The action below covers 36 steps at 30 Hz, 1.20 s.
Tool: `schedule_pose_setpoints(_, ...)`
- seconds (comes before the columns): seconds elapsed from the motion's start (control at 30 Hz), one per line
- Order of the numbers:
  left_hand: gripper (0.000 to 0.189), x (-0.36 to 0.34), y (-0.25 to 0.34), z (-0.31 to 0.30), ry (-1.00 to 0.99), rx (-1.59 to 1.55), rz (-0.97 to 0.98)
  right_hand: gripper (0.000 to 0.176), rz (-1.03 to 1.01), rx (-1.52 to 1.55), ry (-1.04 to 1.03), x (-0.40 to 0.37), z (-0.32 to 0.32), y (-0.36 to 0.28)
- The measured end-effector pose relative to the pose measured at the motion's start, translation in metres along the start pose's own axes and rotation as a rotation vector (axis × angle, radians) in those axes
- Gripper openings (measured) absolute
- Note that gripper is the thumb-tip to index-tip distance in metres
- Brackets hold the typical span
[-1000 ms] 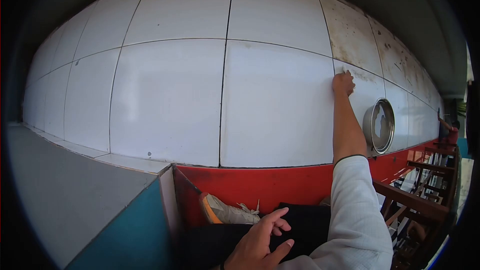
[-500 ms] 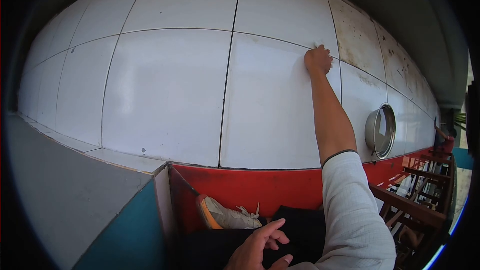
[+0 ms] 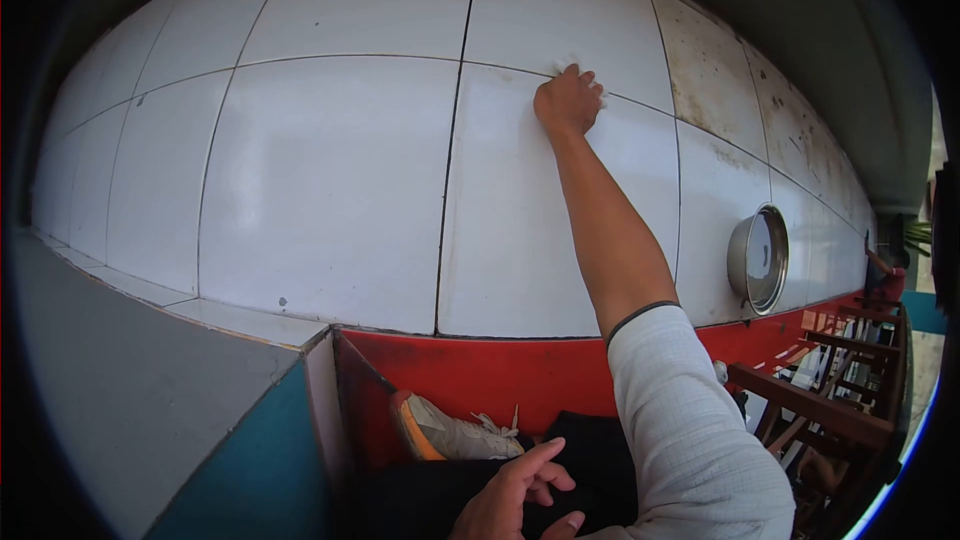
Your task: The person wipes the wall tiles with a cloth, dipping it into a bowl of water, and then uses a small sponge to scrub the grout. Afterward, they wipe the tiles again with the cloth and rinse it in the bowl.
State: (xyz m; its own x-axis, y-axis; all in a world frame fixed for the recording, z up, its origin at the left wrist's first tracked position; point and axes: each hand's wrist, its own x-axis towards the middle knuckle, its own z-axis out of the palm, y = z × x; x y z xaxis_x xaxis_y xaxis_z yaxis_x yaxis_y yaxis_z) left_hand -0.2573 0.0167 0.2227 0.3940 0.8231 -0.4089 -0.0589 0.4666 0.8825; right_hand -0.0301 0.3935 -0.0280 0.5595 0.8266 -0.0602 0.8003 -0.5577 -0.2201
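Right hand [image 3: 568, 100] is shown clenched on a small white cloth [image 3: 571, 67], pressed flat to the tiled wall [image 3: 330, 180]. The cloth is located on the horizontal grout line [image 3: 350, 58], just right of a vertical joint [image 3: 452, 190]. Open, unbroken tile is seen to the left and below. To the right, stained tiles [image 3: 712, 70] and a round metal vent [image 3: 758, 258] are set well apart from the hand. Left hand [image 3: 515, 500] is rested on black trousers [image 3: 590, 450], fingers loosely spread. Below, a red band [image 3: 500, 370], a shoe [image 3: 450, 430], a grey ledge [image 3: 120, 390] and a wooden railing [image 3: 820, 400] bound the space.
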Motion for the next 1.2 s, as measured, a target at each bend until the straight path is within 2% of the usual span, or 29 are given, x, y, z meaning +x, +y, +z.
schedule_pose_setpoints(0.27, 0.064, 0.000, 0.009, -0.002, -0.002, 0.024, -0.039, 0.055, -0.129, 0.050, 0.020, -0.026, 0.009, -0.036)
schedule_pose_setpoints(0.53, 0.067, 0.000, 0.011, -0.004, -0.008, 0.034, -0.076, 0.055, -0.342, 0.120, 0.013, -0.055, 0.030, -0.076)
schedule_pose_setpoints(0.73, 0.067, -0.002, 0.007, -0.003, 0.008, 0.011, -0.057, 0.045, -0.682, 0.119, 0.098, -0.057, 0.044, -0.057)
schedule_pose_setpoints(0.83, 0.067, -0.002, 0.010, 0.003, 0.087, 0.061, -0.012, 0.044, -0.831, 0.181, -0.014, -0.063, 0.034, -0.037)
schedule_pose_setpoints(0.93, 0.067, -0.003, -0.003, -0.002, 0.071, 0.054, 0.045, 0.043, -0.872, 0.165, -0.042, -0.078, 0.029, -0.025)
schedule_pose_setpoints(1.03, 0.068, -0.004, -0.004, 0.000, 0.052, 0.000, -0.015, 0.043, -0.891, 0.177, -0.061, -0.098, 0.027, -0.015)
schedule_pose_setpoints(1.2, 0.065, -0.004, -0.014, -0.001, 0.032, 0.026, 0.035, 0.043, -0.915, 0.175, -0.092, -0.138, 0.017, 0.001)
